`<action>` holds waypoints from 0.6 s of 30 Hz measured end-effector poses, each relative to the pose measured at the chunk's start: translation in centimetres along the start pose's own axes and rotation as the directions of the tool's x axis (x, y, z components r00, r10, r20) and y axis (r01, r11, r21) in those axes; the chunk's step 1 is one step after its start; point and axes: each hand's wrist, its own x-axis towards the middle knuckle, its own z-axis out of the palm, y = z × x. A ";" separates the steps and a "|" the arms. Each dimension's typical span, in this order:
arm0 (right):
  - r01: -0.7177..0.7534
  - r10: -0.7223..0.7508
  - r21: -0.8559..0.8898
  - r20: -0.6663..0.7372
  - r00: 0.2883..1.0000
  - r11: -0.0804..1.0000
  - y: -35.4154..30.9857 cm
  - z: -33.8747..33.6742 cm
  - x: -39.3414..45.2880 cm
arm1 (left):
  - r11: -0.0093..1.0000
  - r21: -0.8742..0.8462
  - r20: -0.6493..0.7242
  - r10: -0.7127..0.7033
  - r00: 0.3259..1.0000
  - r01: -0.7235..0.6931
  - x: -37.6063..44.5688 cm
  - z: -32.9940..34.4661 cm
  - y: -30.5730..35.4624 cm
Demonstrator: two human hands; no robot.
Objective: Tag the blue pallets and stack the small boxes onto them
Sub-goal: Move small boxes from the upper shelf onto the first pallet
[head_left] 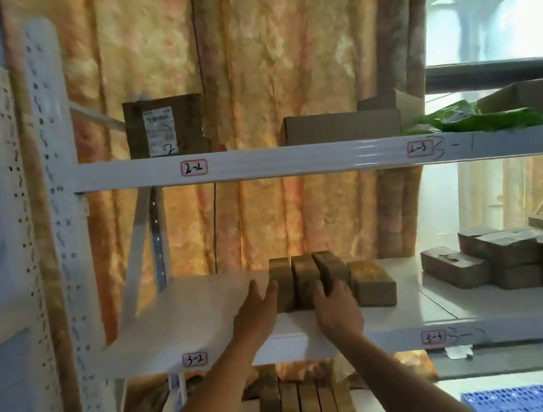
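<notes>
Both hands at the small boxes on the white shelf

Mid-frame, the left hand (255, 313) and right hand (336, 304) flank three upright small boxes (302, 279) on the shelf (181, 318); a blue pallet (516, 400) shows at lower right

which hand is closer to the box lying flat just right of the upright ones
Right. The right hand rests on the upright boxes directly beside the flat box; the left hand is on their far side.

Soft backlight through the curtain (245, 71), overexposed window (493, 10), slight blur throughout.
</notes>
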 end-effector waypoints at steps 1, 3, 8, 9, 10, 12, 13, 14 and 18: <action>-0.027 0.028 0.029 -0.026 0.999 0.999 0.0 0.4 0.8 | 0.996 0.092 0.020 -0.011 1.000 0.009 1.0 0.5 0.2; -0.058 0.060 0.063 -0.035 0.998 0.996 0.2 1.3 2.0 | 0.979 0.205 -0.014 -0.012 1.000 0.014 2.3 1.4 0.6; -0.127 0.127 0.013 0.002 0.992 0.992 0.2 2.0 3.8 | 0.988 0.154 -0.080 0.011 0.997 0.001 3.6 2.3 0.5; -0.140 0.139 0.022 0.008 0.990 0.990 0.4 1.9 3.8 | 0.992 0.126 -0.071 0.038 0.997 -0.029 3.7 2.6 0.3; -0.135 0.135 0.053 0.010 0.991 0.989 0.4 1.7 3.9 | 0.995 0.070 -0.072 0.079 0.994 -0.074 3.8 2.7 0.2; -0.110 0.107 0.156 0.030 0.994 0.982 0.5 1.2 3.4 | 0.981 -0.117 -0.046 0.149 0.988 -0.153 3.4 2.6 0.1; -0.105 0.096 0.215 0.050 0.994 0.971 0.6 0.9 3.2 | 0.958 -0.219 -0.015 0.185 0.983 -0.184 2.8 2.3 0.3; -0.109 0.093 0.279 0.070 0.993 0.954 0.8 0.5 2.9 | 0.931 -0.311 0.018 0.209 0.978 -0.194 2.2 2.0 0.3; -0.201 0.116 0.540 0.186 0.976 0.817 1.3 -1.5 1.5 | 0.827 -0.530 0.072 0.265 0.962 -0.188 -1.2 1.6 0.4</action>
